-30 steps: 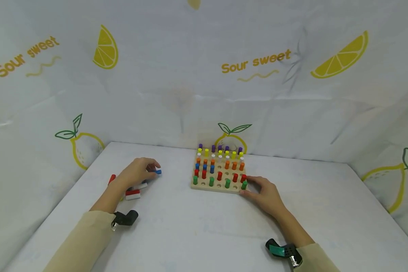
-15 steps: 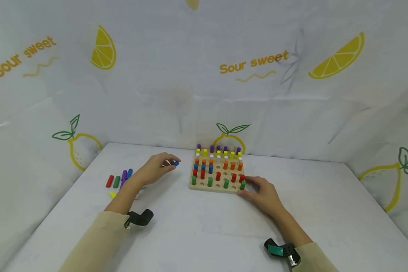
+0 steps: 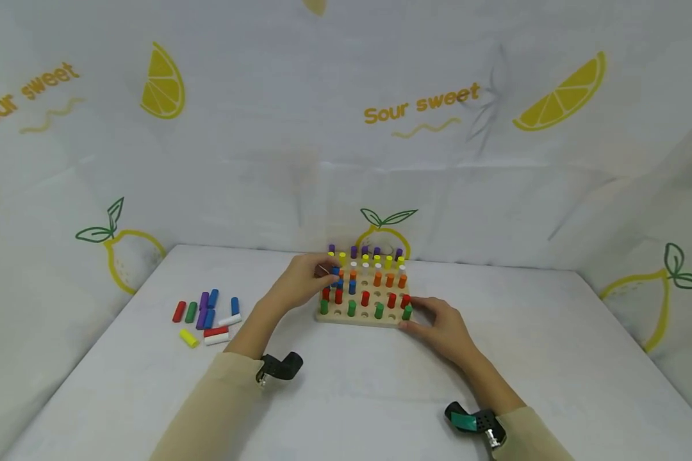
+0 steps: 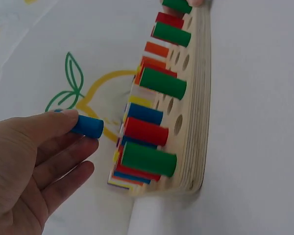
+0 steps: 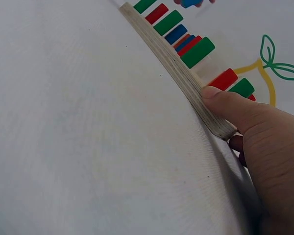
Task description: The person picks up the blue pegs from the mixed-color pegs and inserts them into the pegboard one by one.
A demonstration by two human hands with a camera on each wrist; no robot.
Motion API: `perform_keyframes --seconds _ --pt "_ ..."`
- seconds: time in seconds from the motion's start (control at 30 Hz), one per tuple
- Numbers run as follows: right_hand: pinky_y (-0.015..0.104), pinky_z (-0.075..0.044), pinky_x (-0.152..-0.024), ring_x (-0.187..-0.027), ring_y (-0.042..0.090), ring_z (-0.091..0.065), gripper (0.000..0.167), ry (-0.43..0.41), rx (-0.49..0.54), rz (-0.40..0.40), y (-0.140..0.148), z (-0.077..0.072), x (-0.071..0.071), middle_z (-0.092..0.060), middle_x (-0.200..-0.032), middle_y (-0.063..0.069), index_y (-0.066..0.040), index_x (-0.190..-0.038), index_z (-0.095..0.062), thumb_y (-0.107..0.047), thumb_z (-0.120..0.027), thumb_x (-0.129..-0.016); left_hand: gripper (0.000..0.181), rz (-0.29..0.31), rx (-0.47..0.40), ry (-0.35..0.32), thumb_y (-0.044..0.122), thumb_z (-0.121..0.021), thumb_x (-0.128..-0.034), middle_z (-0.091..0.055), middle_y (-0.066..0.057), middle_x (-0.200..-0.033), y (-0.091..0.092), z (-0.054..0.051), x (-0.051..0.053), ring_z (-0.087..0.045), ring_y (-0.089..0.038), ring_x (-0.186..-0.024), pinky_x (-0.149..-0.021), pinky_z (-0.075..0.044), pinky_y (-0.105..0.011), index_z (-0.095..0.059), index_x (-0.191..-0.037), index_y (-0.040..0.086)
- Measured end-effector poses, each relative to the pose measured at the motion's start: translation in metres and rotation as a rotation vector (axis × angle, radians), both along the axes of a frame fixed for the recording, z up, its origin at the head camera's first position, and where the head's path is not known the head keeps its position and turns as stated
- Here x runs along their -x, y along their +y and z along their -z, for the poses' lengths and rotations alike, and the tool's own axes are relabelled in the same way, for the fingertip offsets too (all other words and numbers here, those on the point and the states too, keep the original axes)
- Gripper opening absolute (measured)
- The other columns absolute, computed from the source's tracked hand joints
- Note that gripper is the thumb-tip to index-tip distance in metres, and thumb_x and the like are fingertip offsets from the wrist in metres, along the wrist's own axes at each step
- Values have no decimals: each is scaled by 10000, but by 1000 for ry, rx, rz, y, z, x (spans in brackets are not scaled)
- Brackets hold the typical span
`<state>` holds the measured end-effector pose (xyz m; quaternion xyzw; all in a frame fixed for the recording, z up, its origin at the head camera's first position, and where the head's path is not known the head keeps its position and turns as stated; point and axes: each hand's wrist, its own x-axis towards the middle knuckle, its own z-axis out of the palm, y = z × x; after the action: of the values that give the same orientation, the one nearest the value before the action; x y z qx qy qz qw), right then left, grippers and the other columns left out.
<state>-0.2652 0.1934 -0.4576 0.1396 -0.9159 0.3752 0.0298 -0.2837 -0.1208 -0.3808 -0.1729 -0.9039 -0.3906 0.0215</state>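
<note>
My left hand [image 3: 302,280] pinches a blue peg [image 4: 89,127] between thumb and fingers, over the left side of the wooden pegboard [image 3: 357,322]. In the left wrist view the peg lies sideways, apart from the standing pegs, with the left hand [image 4: 34,161] behind it. Rows of green, red, blue, orange, white, yellow and purple pegs stand in the board, and some holes between them are bare. My right hand [image 3: 446,330] grips the board's near right corner; in the right wrist view the right hand's [image 5: 274,147] thumb presses on the board's edge [image 5: 186,83].
On the white table [image 3: 346,397], to the left, lie loose pegs: a yellow peg [image 3: 188,338], a green peg [image 3: 191,312], and several red, blue, purple and white ones. A white cloth [image 3: 254,192] with lemon prints hangs behind the table.
My left hand has moved right from beside the loose pegs to above the board, carrying the blue peg, and the loose pegs are uncovered. The right hand keeps its hold on the corner.
</note>
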Motion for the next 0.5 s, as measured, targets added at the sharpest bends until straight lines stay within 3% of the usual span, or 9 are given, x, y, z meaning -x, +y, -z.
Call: perform_keyframes --seconds 0.27,0.5 --pt "589 -410 -1135 -1370 385 -517 646 -3 -16 6 0 1 -1 -635 -1389 158 -57 -1364 -617 -396 -805 -848 303 -16 11 33 171 -703 -958 -750 -58 -1098 33 4 9 -715 -179 -971 -846 -608 -291 -703 -1248 84" --pt "584 -417 -1131 -1360 365 -529 642 16 -22 -7 1 1 0 -646 -1381 133 -73 -1366 -621 -410 -804 -850 295 -22 44 73 167 -689 -967 -763 -63 -1090 44 9 16 -689 -174 -957 -894 -594 -330 -717 -1246 76"
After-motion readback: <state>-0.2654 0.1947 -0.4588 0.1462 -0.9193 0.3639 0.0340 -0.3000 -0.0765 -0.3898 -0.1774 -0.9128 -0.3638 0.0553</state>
